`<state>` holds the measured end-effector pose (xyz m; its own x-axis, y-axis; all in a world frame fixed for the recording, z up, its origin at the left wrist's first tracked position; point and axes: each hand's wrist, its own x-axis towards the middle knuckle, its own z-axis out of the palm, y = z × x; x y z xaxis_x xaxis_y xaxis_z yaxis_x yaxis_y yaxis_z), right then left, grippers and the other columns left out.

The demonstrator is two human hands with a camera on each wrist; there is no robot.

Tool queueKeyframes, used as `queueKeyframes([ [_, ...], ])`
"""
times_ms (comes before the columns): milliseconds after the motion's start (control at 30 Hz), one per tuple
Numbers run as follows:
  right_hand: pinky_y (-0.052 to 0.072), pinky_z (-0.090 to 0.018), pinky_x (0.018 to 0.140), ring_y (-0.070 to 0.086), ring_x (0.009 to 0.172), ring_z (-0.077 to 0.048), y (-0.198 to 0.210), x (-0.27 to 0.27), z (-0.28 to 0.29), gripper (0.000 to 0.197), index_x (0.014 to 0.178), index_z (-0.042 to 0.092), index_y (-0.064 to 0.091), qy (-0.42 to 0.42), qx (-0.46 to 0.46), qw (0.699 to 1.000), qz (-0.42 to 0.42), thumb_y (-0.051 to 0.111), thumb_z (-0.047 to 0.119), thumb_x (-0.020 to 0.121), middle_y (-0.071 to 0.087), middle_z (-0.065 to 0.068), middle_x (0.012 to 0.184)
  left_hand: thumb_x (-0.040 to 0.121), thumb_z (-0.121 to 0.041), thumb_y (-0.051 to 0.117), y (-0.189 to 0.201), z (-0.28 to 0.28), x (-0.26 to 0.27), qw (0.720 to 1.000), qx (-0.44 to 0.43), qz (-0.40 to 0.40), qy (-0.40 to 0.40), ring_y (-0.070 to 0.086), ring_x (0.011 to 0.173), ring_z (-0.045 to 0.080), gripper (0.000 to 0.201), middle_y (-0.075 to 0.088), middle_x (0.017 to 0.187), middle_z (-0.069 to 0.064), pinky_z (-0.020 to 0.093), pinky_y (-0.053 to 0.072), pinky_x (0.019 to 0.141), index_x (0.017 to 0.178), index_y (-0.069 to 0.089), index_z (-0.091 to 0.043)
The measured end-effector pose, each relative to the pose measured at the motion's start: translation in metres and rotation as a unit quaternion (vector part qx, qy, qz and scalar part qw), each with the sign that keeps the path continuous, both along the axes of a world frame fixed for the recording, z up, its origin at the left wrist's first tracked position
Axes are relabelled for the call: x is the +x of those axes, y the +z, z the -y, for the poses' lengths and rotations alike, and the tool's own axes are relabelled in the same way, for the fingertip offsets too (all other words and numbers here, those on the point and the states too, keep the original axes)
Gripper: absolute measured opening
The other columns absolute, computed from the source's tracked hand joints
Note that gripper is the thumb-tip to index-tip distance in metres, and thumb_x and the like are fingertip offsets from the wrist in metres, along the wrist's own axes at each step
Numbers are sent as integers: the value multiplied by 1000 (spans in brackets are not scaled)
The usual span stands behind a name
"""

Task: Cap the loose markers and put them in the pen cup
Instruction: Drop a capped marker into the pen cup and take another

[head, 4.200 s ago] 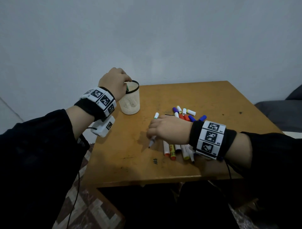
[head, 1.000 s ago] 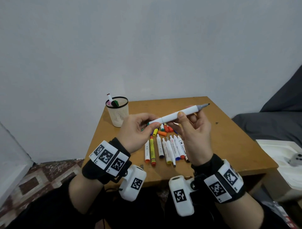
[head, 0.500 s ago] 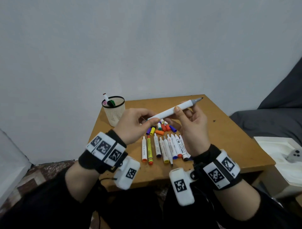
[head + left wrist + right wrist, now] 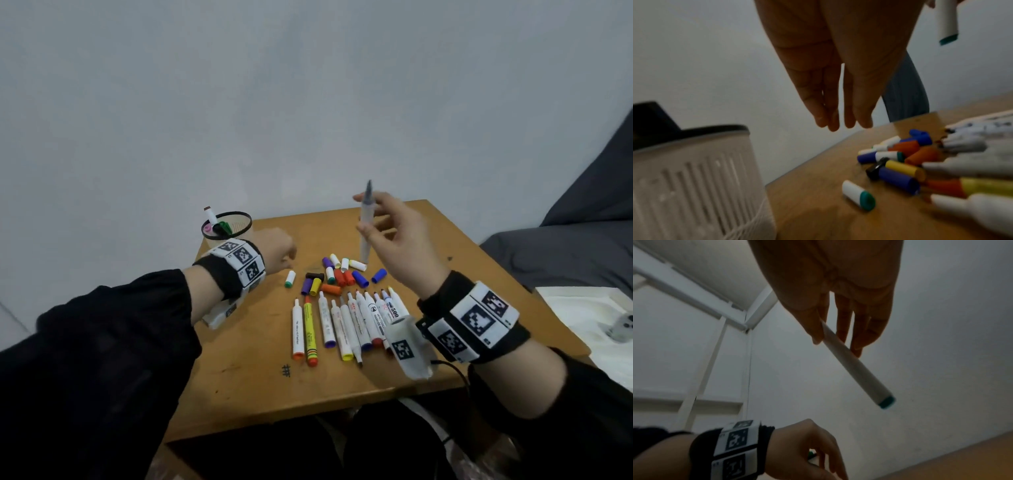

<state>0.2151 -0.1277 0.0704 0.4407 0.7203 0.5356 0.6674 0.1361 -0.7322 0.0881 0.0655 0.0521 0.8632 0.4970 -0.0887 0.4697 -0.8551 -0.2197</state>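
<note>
My right hand (image 4: 383, 222) pinches a long white marker (image 4: 365, 236) upright above the table, grey tip up and uncapped, teal end (image 4: 887, 401) down. My left hand (image 4: 279, 251) hovers empty with straight fingers (image 4: 835, 113) over the table beside the pen cup (image 4: 227, 228), just above a white cap with a teal end (image 4: 289, 278) (image 4: 859, 195). Loose coloured caps (image 4: 342, 275) lie in a heap mid-table. A row of uncapped markers (image 4: 346, 323) lies in front of them. The white mesh cup (image 4: 694, 178) holds a few capped markers.
The wooden table (image 4: 445, 284) stands against a pale wall. A grey couch (image 4: 565, 253) and a white tray (image 4: 603, 329) with a small device sit to the right. A patterned floor lies beyond the table's left edge.
My left hand let go of the long marker and dropped toward the teal-ended cap by the cup. My right hand swung the marker from level to upright.
</note>
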Motion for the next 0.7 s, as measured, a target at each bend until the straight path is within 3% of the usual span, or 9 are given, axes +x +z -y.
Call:
queueKeyframes([
  [100, 40, -13, 66, 53, 85, -9, -8, 5, -13, 44, 135, 23, 48, 4, -95, 990, 108, 54, 12, 92, 58, 7, 100, 90, -33, 56, -16, -15, 9, 998, -5, -10, 66, 61, 101, 26, 30, 66, 110, 10, 33, 49, 83, 106, 66, -10],
  [200, 32, -20, 72, 45, 92, -15, -16, 7, -25, 48, 138, 28, 43, 17, -166, 970, 178, 49, 10, 95, 52, -2, 102, 85, -38, 62, -30, -21, 19, 993, -46, 13, 108, 64, 90, 27, 34, 69, 98, 11, 31, 49, 72, 94, 69, -5],
  [300, 34, -20, 67, 40, 77, -10, -23, 7, -36, 55, 140, 38, 39, 42, -195, 960, 194, 46, 6, 95, 45, -2, 96, 80, -40, 67, -42, -24, 28, 988, -73, 10, 134, 63, 79, 24, 34, 68, 88, 10, 32, 52, 70, 82, 67, -6],
  [400, 37, -19, 65, 34, 68, -3, -26, 9, -42, 63, 141, 41, 34, 49, -209, 953, 213, 45, 1, 93, 43, -2, 95, 78, -38, 69, -49, -25, 35, 982, -82, 14, 169, 56, 68, 21, 37, 59, 72, 6, 31, 49, 62, 59, 49, -13],
  [467, 38, -19, 65, 34, 67, 0, -26, 8, -43, 65, 142, 41, 32, 52, -214, 951, 216, 46, 0, 93, 43, -1, 95, 79, -36, 69, -50, -24, 37, 976, -95, 12, 194, 55, 69, 20, 38, 56, 70, 4, 28, 45, 59, 59, 45, -14],
  [600, 34, -18, 61, 37, 70, -5, -24, 4, -39, 62, 142, 40, 32, 50, -216, 951, 215, 45, 2, 94, 43, -2, 92, 79, -31, 70, -46, -23, 34, 971, -108, 17, 212, 58, 77, 20, 29, 64, 89, 8, 27, 49, 68, 67, 53, -11],
  [700, 44, -25, 72, 46, 85, -13, -20, 0, -31, 55, 139, 35, 40, 41, -216, 954, 206, 48, 5, 93, 50, -1, 99, 77, -24, 72, -36, -21, 27, 971, -118, 56, 198, 57, 75, 18, 21, 65, 87, 7, 24, 43, 62, 87, 68, -5],
])
